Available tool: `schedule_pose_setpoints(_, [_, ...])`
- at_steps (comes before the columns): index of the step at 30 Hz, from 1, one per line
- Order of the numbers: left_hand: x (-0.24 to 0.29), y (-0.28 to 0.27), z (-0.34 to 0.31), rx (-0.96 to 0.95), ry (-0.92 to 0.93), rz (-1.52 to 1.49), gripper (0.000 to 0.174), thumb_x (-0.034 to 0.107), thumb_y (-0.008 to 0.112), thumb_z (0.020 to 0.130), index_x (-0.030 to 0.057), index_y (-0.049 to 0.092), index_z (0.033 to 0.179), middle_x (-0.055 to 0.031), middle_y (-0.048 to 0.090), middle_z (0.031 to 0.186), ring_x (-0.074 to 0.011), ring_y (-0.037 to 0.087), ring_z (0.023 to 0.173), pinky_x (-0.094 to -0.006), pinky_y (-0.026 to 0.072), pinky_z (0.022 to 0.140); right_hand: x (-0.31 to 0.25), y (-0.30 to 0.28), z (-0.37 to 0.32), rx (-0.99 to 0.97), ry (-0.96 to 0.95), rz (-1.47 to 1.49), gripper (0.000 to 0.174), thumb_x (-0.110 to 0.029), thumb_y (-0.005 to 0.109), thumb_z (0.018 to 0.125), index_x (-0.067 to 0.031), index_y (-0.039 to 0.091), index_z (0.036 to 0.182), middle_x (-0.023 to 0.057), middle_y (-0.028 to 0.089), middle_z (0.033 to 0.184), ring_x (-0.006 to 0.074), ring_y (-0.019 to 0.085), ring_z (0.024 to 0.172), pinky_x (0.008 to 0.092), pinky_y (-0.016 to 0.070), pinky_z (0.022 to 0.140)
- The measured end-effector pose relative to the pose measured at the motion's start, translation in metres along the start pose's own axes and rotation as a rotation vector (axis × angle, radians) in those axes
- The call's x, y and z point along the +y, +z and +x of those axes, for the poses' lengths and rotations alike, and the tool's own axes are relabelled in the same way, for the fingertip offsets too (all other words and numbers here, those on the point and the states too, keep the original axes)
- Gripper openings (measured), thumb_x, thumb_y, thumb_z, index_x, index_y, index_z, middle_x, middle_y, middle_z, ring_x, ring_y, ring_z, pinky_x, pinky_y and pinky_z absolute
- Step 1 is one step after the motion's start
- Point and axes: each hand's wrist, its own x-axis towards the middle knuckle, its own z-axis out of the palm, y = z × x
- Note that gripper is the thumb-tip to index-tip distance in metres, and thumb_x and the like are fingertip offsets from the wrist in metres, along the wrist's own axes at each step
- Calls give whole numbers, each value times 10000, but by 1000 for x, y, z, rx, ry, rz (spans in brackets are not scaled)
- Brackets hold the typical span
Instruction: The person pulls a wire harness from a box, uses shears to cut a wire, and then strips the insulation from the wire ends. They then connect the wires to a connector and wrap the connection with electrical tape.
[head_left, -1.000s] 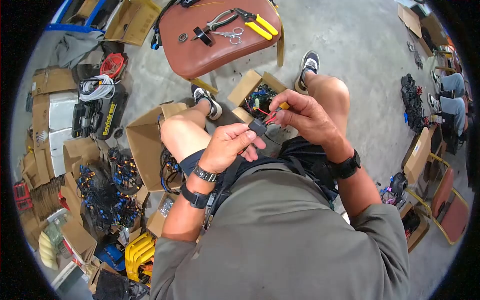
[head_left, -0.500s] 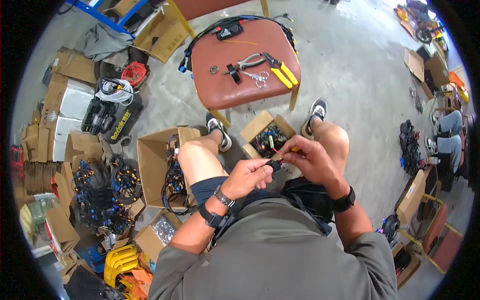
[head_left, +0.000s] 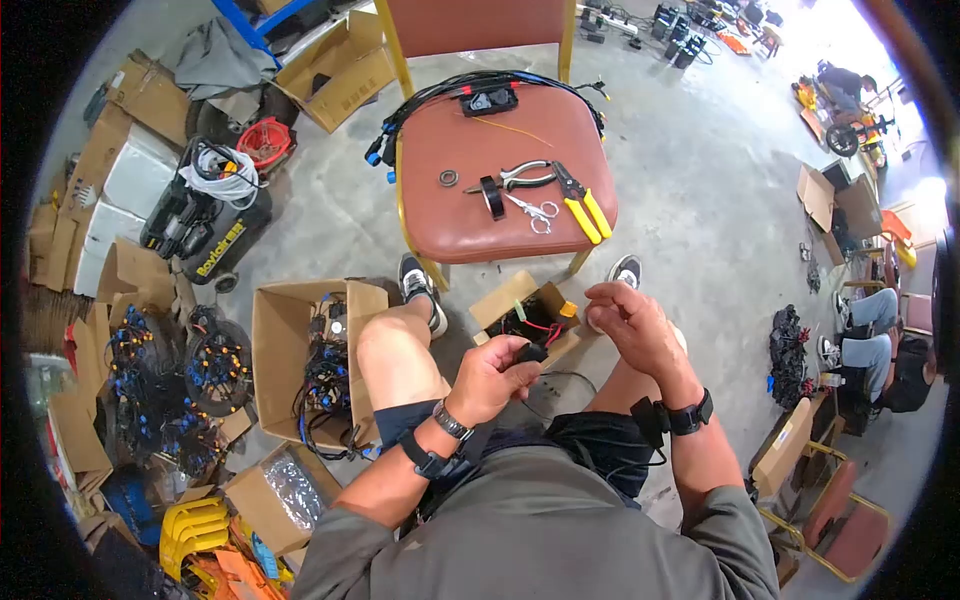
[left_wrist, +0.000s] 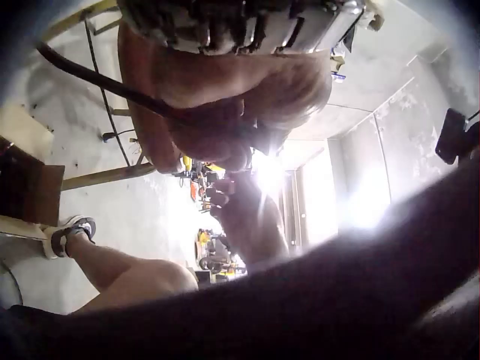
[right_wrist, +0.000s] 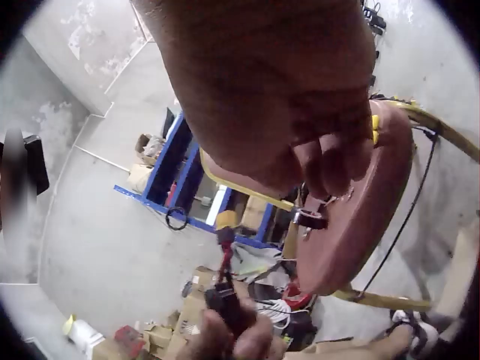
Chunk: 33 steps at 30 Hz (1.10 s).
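Observation:
My left hand (head_left: 490,380) pinches a small black housing (head_left: 532,353) between thumb and fingers. Red wires (right_wrist: 226,259) rise from the black piece (right_wrist: 229,306) to a yellow connector (head_left: 568,309), which stands free in the air. To the right of that connector, my right hand (head_left: 635,325) hovers with loosely bent fingers; the right wrist view shows nothing held in this hand (right_wrist: 277,112). In the left wrist view, the left hand (left_wrist: 217,97) hides what it grips, and a dark cable (left_wrist: 97,79) crosses near it.
A red chair (head_left: 500,225) ahead bears pliers (head_left: 528,175), yellow-handled strippers (head_left: 585,205), scissors (head_left: 540,215) and black tape (head_left: 492,198). Between the feet is a small cardboard box (head_left: 497,305); a larger box (head_left: 275,365) of cables stands left. Cable bundles (head_left: 150,385) lie farther left.
My right hand has let go of the yellow connector and moved off to the right. The left hand keeps the black housing. The head view has tilted up, showing more of the chair.

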Motion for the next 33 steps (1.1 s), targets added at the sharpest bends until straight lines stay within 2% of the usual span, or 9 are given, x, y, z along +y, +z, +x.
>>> schedule_pose_setpoints(4, [-6, -9, 6, -24, 11, -105, 314, 138, 721, 888, 45, 608, 1166, -14, 641, 812, -57, 566, 613, -199, 469, 530, 46, 2, 14, 78, 118, -61, 192, -100, 619, 883, 4, 640, 1043, 118, 688, 781, 207, 654, 695, 318, 511, 653])
schedule_pose_setpoints(7, [5, -12, 6, -50, 14, -159, 310, 121, 718, 889, 46, 610, 1169, -11, 637, 815, -57, 565, 619, -201, 471, 542, 143, 14, 17, 128, 234, 181, 163, -100, 615, 867, 5, 661, 983, 72, 656, 716, 154, 620, 668, 300, 498, 636])
schedule_pose_setpoints(14, [-11, -11, -5, -23, 87, -98, 305, 90, 704, 894, 7, 609, 1172, -15, 630, 822, -76, 594, 659, -215, 489, 578, 125, 21, 22, 213, 315, 33, 202, -159, 627, 858, 7, 671, 966, 100, 676, 750, 173, 640, 693, 319, 507, 659])
schedule_pose_setpoints(18, [-8, -10, -9, -2, 134, -39, 314, 85, 684, 907, -2, 595, 1196, -31, 632, 820, -90, 597, 659, -223, 488, 569, 101, 30, 30, 83, 228, 89, 237, -177, 649, 864, 6, 664, 1012, 111, 681, 796, 189, 647, 743, 325, 515, 696])
schedule_pose_setpoints(21, [-2, -8, -3, 123, 230, -161, 353, 86, 655, 926, -1, 551, 1252, -54, 632, 818, -100, 586, 632, -229, 479, 548, 102, 38, 50, -193, -61, 330, 264, -144, 663, 864, 12, 650, 1076, 75, 665, 800, 143, 626, 767, 315, 514, 711])
schedule_pose_setpoints(23, [3, -8, 3, 184, 224, -168, 400, 90, 643, 930, 2, 506, 1295, -89, 643, 843, -128, 595, 621, -245, 478, 527, 64, 32, 65, -376, -49, 531, 392, -61, 700, 846, 7, 588, 1216, 28, 655, 907, 96, 600, 829, 270, 512, 753])
schedule_pose_setpoints(27, [12, 2, 11, 212, 108, -123, 424, 128, 659, 921, 28, 503, 1303, -123, 663, 880, -162, 612, 615, -262, 485, 518, 41, 29, 76, -676, -186, 808, 612, 26, 729, 811, -66, 506, 1374, 72, 589, 1203, 103, 590, 1006, 250, 529, 817])
schedule_pose_setpoints(30, [12, 9, 16, 202, -24, -86, 432, 168, 654, 928, 51, 498, 1313, -118, 670, 847, -165, 612, 596, -267, 484, 509, 58, 37, 69, -685, -150, 886, 455, -41, 752, 823, -96, 625, 1256, 72, 596, 1156, 115, 573, 1033, 261, 510, 831])
schedule_pose_setpoints(33, [1, 16, 22, 220, -26, -161, 412, 122, 618, 950, 21, 469, 1321, -121, 675, 858, -158, 623, 606, -261, 485, 502, 72, 43, 69, -604, -341, 822, 337, -83, 753, 832, -90, 674, 1159, 91, 607, 1130, 144, 557, 1082, 304, 477, 897])
